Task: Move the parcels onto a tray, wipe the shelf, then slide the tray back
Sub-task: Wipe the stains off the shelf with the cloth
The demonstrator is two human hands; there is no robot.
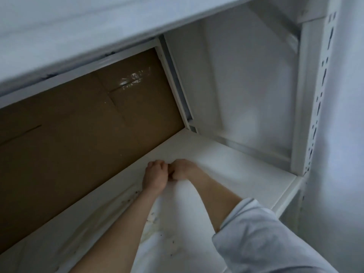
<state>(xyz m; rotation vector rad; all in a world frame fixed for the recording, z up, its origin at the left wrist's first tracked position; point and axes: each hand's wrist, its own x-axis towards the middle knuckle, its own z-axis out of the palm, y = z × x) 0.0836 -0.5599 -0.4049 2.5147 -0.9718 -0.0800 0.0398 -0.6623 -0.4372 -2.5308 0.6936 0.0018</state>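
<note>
White metal shelf (275, 184) is viewed from above, closed off at the right by a slotted upright (323, 95). A large taped cardboard box (78, 144) is stood along the left side, its bottom edge meeting the shelf board. A crumpled white cloth (173, 233) is laid on the board just beside the box. Dark specks are seen on the cloth.

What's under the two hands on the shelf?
A white cloth, bunched in the left hand and right hand, lying on the white shelf. The shelf beneath the cloth is covered and can't be seen.
</note>
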